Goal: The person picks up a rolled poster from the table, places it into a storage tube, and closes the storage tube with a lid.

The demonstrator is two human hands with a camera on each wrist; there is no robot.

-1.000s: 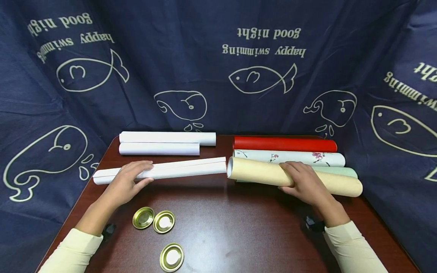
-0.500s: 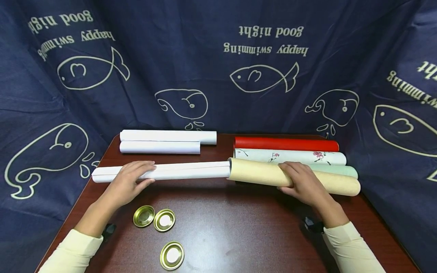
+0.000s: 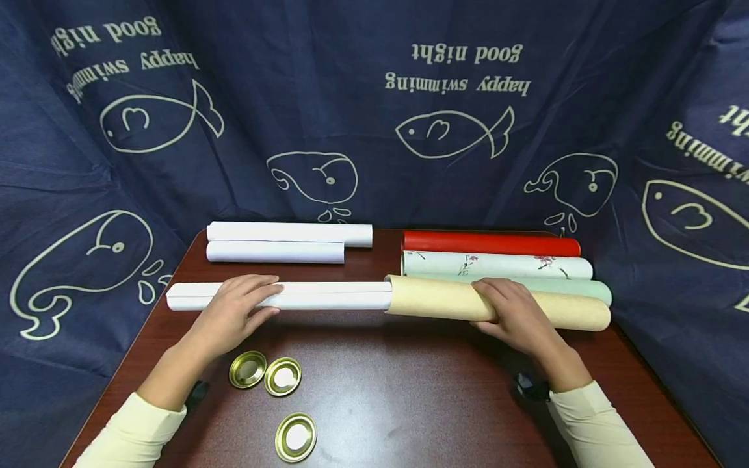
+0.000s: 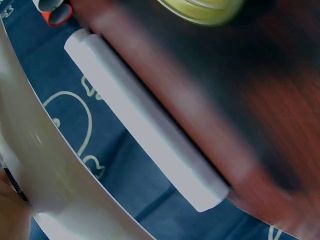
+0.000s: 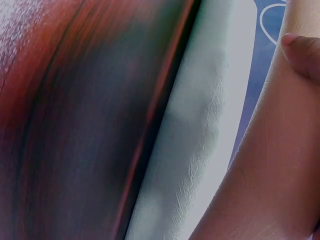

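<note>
My left hand [image 3: 236, 313] grips a rolled sheet of white paper [image 3: 336, 296] near its left part, thumb on the near side and fingers over the top. The roll's right end sits within the mouth of a cream paper tube [image 3: 433, 298], so that end is hidden. My right hand [image 3: 517, 316] holds this tube around its middle. The two lie nearly in one line, left to right. In the left wrist view the white roll [image 4: 55, 165] crosses the lower left corner. In the right wrist view the cream tube [image 5: 265, 165] fills the right side, with a fingertip on it.
Two white paper rolls [image 3: 287, 233] lie at the back left. At the back right are a red roll [image 3: 491, 244], a flower-printed roll [image 3: 503, 264] and a pale green roll [image 3: 579, 288]. Three gold lids [image 3: 295, 437] rest on the dark wooden table [image 3: 421, 403] near the front left.
The white roll's right end has gone from beside the cream tube's mouth to inside it. Both have levelled into line; the tube has shifted slightly left, and the left hand slightly right.
</note>
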